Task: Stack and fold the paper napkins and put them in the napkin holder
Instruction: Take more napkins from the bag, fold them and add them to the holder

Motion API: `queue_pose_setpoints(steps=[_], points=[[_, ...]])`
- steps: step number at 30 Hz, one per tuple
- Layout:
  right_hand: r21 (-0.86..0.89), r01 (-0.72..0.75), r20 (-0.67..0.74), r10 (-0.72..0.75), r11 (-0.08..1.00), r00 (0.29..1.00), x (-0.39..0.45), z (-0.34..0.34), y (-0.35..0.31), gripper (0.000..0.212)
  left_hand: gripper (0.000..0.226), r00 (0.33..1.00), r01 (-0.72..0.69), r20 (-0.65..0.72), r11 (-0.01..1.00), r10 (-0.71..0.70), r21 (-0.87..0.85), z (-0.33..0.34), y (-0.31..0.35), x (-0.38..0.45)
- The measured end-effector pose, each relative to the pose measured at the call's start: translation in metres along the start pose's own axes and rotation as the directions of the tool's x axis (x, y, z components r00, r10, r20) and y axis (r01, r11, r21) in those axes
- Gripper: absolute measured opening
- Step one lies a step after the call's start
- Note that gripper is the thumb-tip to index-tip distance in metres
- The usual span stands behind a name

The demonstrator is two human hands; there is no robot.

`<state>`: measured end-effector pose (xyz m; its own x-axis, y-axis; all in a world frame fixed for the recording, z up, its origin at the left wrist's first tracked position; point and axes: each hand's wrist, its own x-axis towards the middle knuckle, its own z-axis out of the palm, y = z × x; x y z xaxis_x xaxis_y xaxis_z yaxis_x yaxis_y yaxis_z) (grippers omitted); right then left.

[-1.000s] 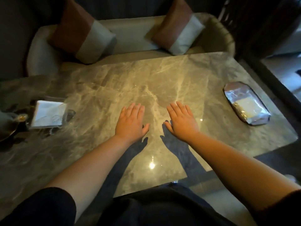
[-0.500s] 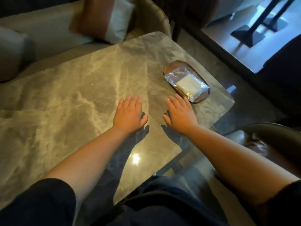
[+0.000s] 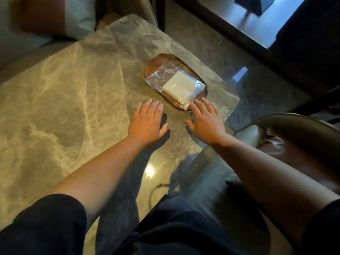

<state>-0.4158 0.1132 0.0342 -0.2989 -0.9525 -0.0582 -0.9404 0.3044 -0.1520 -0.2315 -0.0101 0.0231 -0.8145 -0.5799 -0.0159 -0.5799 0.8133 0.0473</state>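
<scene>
A clear plastic pack [image 3: 165,78] holding a white stack of paper napkins [image 3: 179,87] lies on a dark wooden oval tray [image 3: 152,65] near the right corner of the marble table [image 3: 73,92]. My right hand [image 3: 206,120] is spread flat, palm down, with its fingertips at the near edge of the pack. My left hand [image 3: 147,122] hovers open over the table just left of the tray, touching nothing. The napkin holder is out of view.
A sofa with a brown and grey cushion [image 3: 55,17] stands behind the table. A dark leather chair [image 3: 298,137] is at the right. The table's right corner [image 3: 237,96] lies just past my right hand.
The view has swung right, so the napkin holder at the left is gone from view. Both hands have moved toward the tray, and the right fingertips now reach the pack's near edge.
</scene>
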Motion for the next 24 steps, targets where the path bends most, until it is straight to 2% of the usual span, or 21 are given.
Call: queue_pose_setpoints(steps=[9,14,16,21,24], points=[[0.123,-0.152,0.047,0.147,0.981,0.988,0.03,0.017,0.034,0.058,0.071,0.996,-0.086,0.012,0.996,0.086,0.03,0.011,0.011,0.063],[0.182,-0.23,0.04,0.226,0.956,0.973,0.054,0.022,0.043,0.037,0.068,0.993,-0.117,0.025,0.992,0.117,0.035,0.018,0.011,0.092],[0.203,-0.255,0.038,0.253,0.945,0.967,0.063,0.024,0.046,0.029,0.067,0.994,-0.109,0.029,0.994,0.108,0.024,0.02,0.01,0.103],[0.292,-0.302,0.039,0.304,0.908,0.952,0.083,0.026,0.049,0.032,0.065,0.998,-0.036,0.047,0.999,0.037,-0.031,0.025,0.004,0.128],[0.358,-0.336,0.075,0.332,0.871,0.94,0.091,0.027,0.051,0.026,0.066,0.995,-0.013,0.097,0.999,0.018,-0.051,0.031,0.003,0.134]])
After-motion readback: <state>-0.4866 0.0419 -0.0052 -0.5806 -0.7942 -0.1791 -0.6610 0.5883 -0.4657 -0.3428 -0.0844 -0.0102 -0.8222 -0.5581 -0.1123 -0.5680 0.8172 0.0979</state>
